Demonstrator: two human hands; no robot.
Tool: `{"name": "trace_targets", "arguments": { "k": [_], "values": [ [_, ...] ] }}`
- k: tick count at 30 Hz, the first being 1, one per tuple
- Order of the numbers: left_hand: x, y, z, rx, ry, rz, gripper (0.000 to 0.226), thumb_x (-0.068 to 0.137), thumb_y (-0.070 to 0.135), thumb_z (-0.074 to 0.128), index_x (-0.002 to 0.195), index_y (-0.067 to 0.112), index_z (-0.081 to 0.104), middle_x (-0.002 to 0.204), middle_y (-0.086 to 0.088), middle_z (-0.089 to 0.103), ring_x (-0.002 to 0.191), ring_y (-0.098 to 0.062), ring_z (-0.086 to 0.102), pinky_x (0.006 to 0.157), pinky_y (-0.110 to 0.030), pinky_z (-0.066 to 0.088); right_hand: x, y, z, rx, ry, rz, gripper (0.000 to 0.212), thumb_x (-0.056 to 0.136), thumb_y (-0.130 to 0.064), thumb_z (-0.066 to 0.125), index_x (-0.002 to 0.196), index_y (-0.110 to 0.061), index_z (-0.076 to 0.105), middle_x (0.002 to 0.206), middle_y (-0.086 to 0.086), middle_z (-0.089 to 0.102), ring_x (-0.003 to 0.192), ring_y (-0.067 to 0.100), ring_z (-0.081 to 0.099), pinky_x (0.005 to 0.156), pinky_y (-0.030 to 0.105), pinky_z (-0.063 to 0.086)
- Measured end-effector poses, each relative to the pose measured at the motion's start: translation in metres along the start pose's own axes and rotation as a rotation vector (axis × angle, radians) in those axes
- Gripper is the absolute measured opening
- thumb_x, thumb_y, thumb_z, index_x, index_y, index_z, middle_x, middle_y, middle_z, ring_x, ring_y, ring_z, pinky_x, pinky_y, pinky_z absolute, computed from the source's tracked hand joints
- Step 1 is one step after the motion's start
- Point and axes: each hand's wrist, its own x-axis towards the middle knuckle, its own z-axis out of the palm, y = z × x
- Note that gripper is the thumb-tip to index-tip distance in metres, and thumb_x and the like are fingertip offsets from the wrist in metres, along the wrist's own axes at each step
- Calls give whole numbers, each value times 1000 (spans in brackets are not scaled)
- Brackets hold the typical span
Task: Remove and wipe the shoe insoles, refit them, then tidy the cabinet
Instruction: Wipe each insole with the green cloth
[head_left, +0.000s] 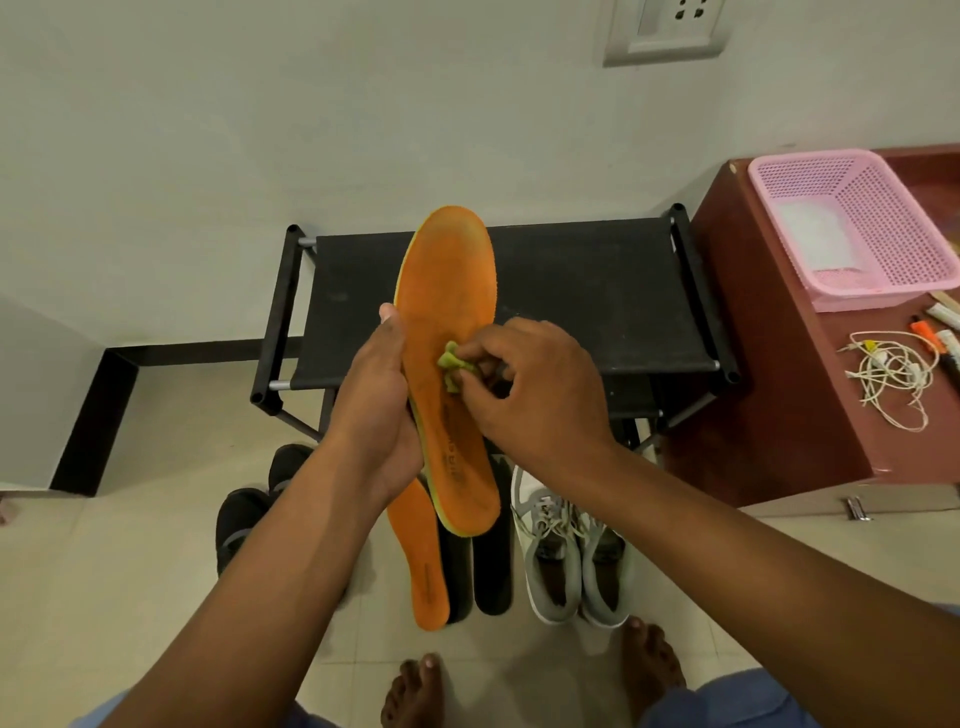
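The orange foam insole (449, 332), long and rounded at the toe, is held upright above the black fabric-topped shoe rack (582, 296). The left hand (376, 395) closes its grip around the insole's edge. The right hand (535, 395) pinches a crumpled green cloth (451, 364) against the insole's textured face. A second orange insole (421, 561) lies flat on the tiled floor beside grey laced sneakers (571, 556).

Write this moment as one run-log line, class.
step: wiping | left hand: holds orange insole | right hand: pinches green cloth on it | floor: second orange insole, grey shoes
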Motion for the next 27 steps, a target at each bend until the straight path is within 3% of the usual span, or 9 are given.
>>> {"name": "trace_targets", "arguments": {
  "k": [8, 11, 15, 18, 22, 27],
  "values": [
    [8, 6, -17, -189, 101, 40, 66, 105, 64, 31, 155, 21, 34, 129, -21, 70, 120, -36, 69, 107, -55, 50, -12, -14, 11, 361, -191, 122, 19, 86, -30, 80, 104, -27, 77, 96, -11, 72, 88, 6, 69, 79, 36, 60],
    [6, 8, -16, -165, 123, 59, 66, 106, 64, 30, 151, 17, 42, 128, -19, 71, 121, -33, 69, 111, -53, 47, -11, -12, 13, 506, -225, 201, 16, 85, -21, 83, 100, -20, 79, 92, -10, 75, 86, 6, 71, 81, 37, 62],
    [5, 8, -12, -74, 60, 32, 76, 104, 68, 24, 141, 12, 59, 133, -19, 68, 126, -33, 65, 105, -50, 52, -6, -8, 13, 588, -208, 249, 13, 85, -16, 83, 97, -18, 78, 88, -6, 76, 83, 11, 73, 79, 41, 63],
    [5, 2, -5, -38, -17, -2, 76, 105, 66, 26, 141, 8, 60, 140, -23, 62, 132, -37, 60, 114, -56, 44, 1, -4, 8, 669, -143, 276, 11, 86, -13, 82, 96, -14, 78, 90, -2, 78, 85, 15, 75, 79, 44, 64],
    [5, -9, 5, 1, -61, -11, 64, 110, 54, 25, 144, 11, 57, 137, -20, 65, 130, -35, 62, 118, -57, 39, 7, 2, 3, 638, -81, 299, 9, 88, -18, 81, 96, -17, 78, 87, -2, 77, 82, 15, 75, 73, 45, 64],
    [6, -9, 3, -34, -70, -28, 69, 108, 58, 23, 145, 10, 56, 138, -21, 64, 130, -35, 62, 113, -55, 43, 4, -1, 2, 446, -70, 229, 13, 89, -26, 79, 101, -23, 78, 86, -11, 74, 78, 8, 71, 69, 37, 63]
  ]
}}
